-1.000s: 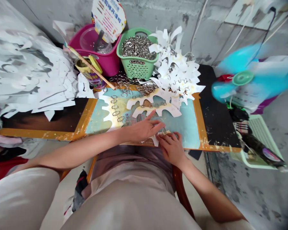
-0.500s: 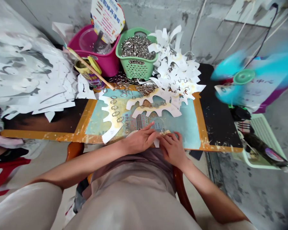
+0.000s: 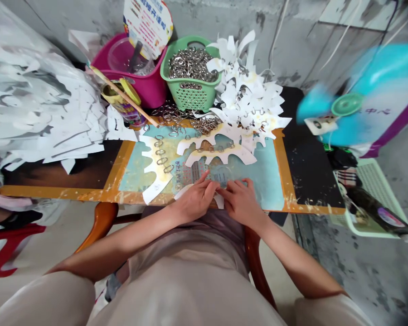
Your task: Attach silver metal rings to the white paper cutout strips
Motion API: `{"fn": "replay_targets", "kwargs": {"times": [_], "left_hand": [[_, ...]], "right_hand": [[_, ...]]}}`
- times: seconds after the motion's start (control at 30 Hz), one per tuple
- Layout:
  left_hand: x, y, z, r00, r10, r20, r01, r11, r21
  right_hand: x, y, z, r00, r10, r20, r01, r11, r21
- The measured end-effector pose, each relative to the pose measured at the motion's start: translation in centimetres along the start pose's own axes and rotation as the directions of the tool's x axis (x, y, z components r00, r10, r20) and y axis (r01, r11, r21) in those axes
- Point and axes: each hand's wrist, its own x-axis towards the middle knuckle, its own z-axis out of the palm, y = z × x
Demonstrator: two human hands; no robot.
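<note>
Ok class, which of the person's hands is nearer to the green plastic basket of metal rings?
Left. The left hand lies on the painted board almost straight below the green plastic basket. The right hand lies further right of the basket. Neither touches it.

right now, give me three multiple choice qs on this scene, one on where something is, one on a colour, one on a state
1. Where are the left hand and right hand?
A. against the wall
B. at the near edge of the painted board
C. down on the floor

2. What colour is the plastic basket holding metal rings?
A. red
B. yellow
C. green

3. What state are the fan's blades in?
A. spinning
B. still
C. taken off

Answers:
1. B, both rest by a white paper cut-out there.
2. C, its mesh walls and handle show green.
3. A, they show only as a blur around the hub.
</note>
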Motion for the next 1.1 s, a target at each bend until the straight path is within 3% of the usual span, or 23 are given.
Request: {"fn": "replay_targets", "kwargs": {"times": [0.37,0.6,0.8,0.97,1.1], "left_hand": [[0.0,-0.1,0.0,0.994,-0.019,0.103,0.018,1.0,0.016],[0.6,0.5,-1.8,0.973,-0.001,0.229,-0.009,0.999,0.045],[0.9,-0.2,-1.6,0.981,0.039,0.19,-0.045,0.998,0.031],[1.1,-1.0,-0.9,0.976,0.105,0.191,-0.118,0.992,0.055],[1.0,-1.0,-1.0,0.977,0.113,0.179,-0.125,0.99,0.058]], "right_hand": [[-0.7,-0.4,0.8,0.996,0.072,-0.052,-0.073,0.997,-0.019],[-2.0,0.5,0.6,0.997,0.015,-0.071,-0.009,0.996,0.084],[-2.1,1.1,0.3,0.995,-0.005,-0.098,0.015,0.995,0.103],[-1.0,1.9,0.3,0.973,0.055,-0.224,0.013,0.956,0.293],[-1.0,2.1,-0.1,0.902,0.233,-0.362,-0.019,0.862,0.507]]}}
